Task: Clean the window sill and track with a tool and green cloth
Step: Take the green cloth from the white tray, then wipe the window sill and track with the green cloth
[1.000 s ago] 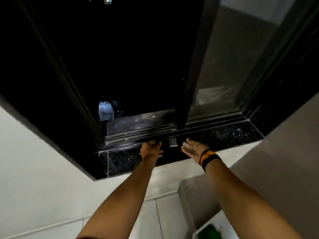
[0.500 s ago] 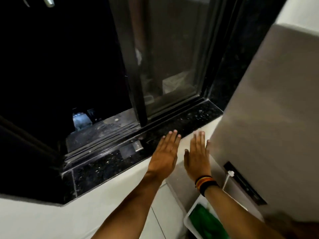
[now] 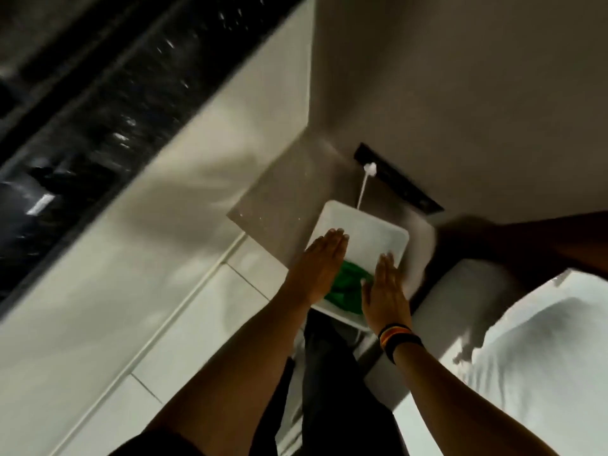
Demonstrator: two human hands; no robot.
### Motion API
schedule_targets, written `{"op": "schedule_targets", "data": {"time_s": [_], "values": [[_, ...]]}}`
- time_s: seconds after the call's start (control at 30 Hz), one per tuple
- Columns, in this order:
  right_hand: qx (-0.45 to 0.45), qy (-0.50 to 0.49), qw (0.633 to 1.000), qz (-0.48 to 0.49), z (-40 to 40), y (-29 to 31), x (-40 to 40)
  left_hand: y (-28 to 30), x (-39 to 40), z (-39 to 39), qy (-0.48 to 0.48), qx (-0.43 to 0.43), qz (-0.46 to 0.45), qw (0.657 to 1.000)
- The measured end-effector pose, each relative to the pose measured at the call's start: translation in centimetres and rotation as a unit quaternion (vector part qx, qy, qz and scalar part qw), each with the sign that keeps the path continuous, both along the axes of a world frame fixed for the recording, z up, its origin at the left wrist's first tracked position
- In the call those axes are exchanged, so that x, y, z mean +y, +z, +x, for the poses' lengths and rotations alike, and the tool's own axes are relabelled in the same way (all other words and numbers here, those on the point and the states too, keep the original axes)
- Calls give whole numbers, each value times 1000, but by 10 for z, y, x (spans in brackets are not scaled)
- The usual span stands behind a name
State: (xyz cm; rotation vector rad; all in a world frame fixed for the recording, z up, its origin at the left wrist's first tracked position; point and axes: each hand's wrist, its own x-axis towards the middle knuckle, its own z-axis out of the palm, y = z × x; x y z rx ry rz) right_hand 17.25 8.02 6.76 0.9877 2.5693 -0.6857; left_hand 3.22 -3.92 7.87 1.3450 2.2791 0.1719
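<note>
A green cloth (image 3: 347, 286) lies crumpled in a white rectangular tray (image 3: 371, 230) low down by the wall corner. My left hand (image 3: 317, 264) hovers flat over the tray's left side, fingers straight and together, holding nothing. My right hand (image 3: 385, 291), with dark and orange bands at the wrist, is flat over the tray's right side, also holding nothing. The cloth shows between the two hands. The black speckled window sill (image 3: 108, 126) runs blurred across the upper left, with a small grey tool (image 3: 40, 204) lying on it.
A white rod with a round cap (image 3: 366, 182) leans against the wall behind the tray, below a black slot (image 3: 398, 177). A white bed (image 3: 539, 357) fills the lower right. My dark trouser legs (image 3: 329, 373) stand on pale floor tiles (image 3: 184, 340).
My view swung down from the window to the tray. Both hands left the sill, leaving the small tool there, and came flat over the tray with the green cloth.
</note>
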Motion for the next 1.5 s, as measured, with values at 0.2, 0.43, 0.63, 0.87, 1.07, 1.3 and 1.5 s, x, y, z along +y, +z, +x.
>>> {"op": "schedule_targets", "data": {"time_s": [0.2,0.43,0.63,0.87,1.07,1.3,1.5], "values": [[-129,26,989,-65,12,-91,-7,-94,10,23,-3,-24,-146,989],[-215,26,976,-4,-5,-138,-2,-136,22,18,-53,47,-196,978],[-189,35,981,-11,-13,-138,18,-147,30,2,-79,52,-160,983],[-133,4,991,-3,-6,-88,18,-98,14,-5,19,-90,-91,992],[20,-45,998,25,-38,25,6,30,-10,-38,81,-76,-60,992],[166,-39,984,45,-143,178,-20,192,-54,-103,164,76,5,984],[257,57,958,116,-233,299,-18,277,-69,-149,285,119,128,943]]}}
